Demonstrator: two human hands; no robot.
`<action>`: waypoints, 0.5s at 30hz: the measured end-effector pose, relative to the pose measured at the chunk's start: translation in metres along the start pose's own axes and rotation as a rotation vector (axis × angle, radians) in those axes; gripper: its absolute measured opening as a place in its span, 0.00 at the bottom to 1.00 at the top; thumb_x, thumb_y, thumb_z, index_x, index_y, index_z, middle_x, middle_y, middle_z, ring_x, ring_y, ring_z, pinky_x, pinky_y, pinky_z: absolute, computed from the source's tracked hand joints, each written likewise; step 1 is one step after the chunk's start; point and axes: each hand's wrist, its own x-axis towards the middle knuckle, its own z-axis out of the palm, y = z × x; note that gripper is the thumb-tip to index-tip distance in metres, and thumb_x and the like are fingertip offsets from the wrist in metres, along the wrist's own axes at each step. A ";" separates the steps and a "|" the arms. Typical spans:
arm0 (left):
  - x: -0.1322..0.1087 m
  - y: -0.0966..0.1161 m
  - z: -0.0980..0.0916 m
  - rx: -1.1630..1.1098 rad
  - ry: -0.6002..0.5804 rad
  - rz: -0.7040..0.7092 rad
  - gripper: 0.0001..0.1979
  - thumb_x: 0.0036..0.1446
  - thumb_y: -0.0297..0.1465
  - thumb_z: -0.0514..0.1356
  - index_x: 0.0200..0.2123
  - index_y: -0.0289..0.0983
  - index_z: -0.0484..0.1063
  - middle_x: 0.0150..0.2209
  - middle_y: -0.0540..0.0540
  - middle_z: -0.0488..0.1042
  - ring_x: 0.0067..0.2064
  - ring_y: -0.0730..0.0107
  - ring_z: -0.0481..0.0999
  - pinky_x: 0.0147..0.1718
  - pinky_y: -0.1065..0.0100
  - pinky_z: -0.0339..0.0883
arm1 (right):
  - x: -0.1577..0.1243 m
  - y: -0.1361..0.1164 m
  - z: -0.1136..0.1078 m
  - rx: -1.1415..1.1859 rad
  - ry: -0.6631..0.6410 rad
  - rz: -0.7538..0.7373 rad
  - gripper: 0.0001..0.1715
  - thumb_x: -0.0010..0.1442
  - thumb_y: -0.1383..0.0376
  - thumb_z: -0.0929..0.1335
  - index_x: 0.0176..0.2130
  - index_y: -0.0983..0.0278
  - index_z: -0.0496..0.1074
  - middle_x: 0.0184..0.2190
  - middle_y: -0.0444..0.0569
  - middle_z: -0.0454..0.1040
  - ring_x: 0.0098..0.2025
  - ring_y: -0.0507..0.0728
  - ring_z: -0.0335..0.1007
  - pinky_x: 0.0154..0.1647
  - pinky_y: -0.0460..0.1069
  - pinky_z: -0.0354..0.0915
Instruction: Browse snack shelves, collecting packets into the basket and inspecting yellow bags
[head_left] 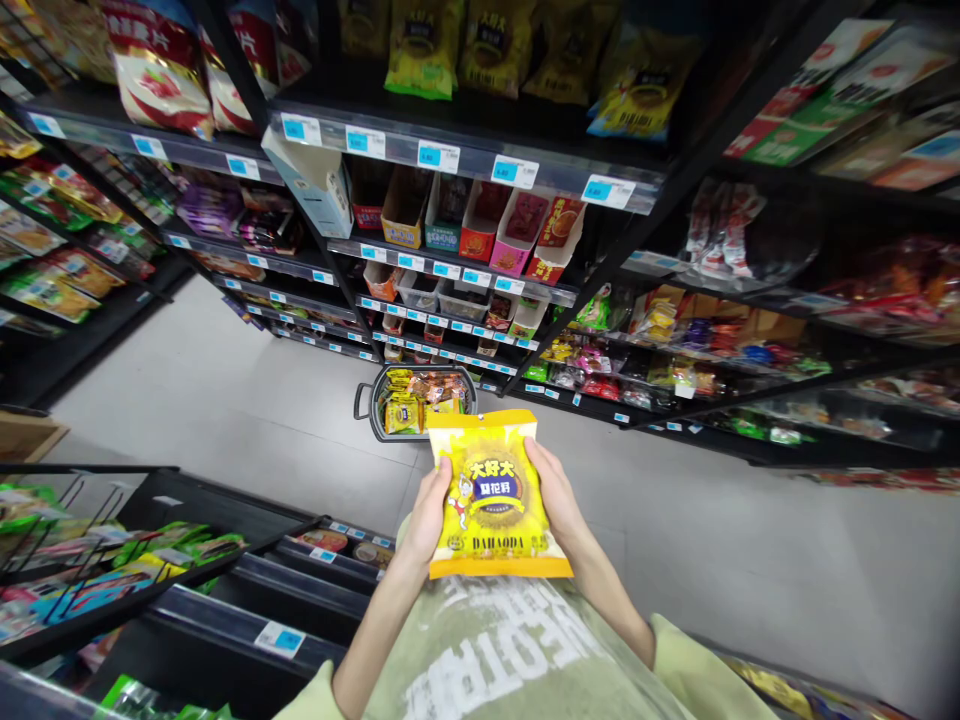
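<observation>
Between my two hands is a yellow bag of sunflower seeds (499,500), held upright with its printed front facing up at me. My left hand (425,512) grips its left edge, the thumb on the front and the other fingers hidden behind. On the opposite edge my right hand (556,497) holds the bag the same way, thumb in front. Just beyond the bag, a dark shopping basket (381,432) stands on the floor, with several yellow and orange snack packets (405,412) inside.
Ahead rises a black shelf unit (465,150) with price tags, yellow seed bags (495,50) on its upper shelf and small boxes (517,230) lower down. More snack racks (697,340) run along the right. Close at my left is another display rack (150,560). Grey floor (292,420) lies between them.
</observation>
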 end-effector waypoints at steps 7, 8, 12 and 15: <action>0.001 0.000 0.000 0.013 0.002 0.008 0.31 0.53 0.53 0.68 0.48 0.31 0.79 0.46 0.36 0.83 0.52 0.45 0.80 0.52 0.55 0.75 | 0.000 0.001 -0.001 -0.016 0.011 -0.003 0.30 0.51 0.40 0.74 0.40 0.60 0.80 0.42 0.50 0.83 0.46 0.67 0.78 0.44 0.56 0.74; 0.001 0.000 0.000 0.011 0.001 0.009 0.31 0.53 0.53 0.68 0.48 0.31 0.79 0.46 0.36 0.82 0.52 0.46 0.80 0.52 0.55 0.74 | 0.000 0.001 -0.001 -0.018 0.017 -0.002 0.30 0.51 0.40 0.74 0.40 0.60 0.80 0.42 0.50 0.83 0.46 0.67 0.78 0.44 0.55 0.74; 0.002 0.000 0.000 0.006 -0.015 0.009 0.31 0.55 0.52 0.68 0.49 0.32 0.78 0.48 0.36 0.82 0.53 0.46 0.80 0.52 0.55 0.75 | 0.000 0.000 -0.001 -0.027 0.020 -0.004 0.30 0.50 0.40 0.75 0.40 0.60 0.81 0.42 0.50 0.83 0.46 0.67 0.78 0.44 0.55 0.74; 0.002 0.000 0.001 0.001 -0.008 0.008 0.30 0.55 0.52 0.67 0.49 0.32 0.78 0.48 0.37 0.82 0.53 0.46 0.80 0.52 0.55 0.75 | -0.001 0.000 -0.001 -0.014 0.006 -0.005 0.30 0.51 0.40 0.75 0.40 0.60 0.80 0.42 0.50 0.83 0.45 0.66 0.78 0.44 0.54 0.74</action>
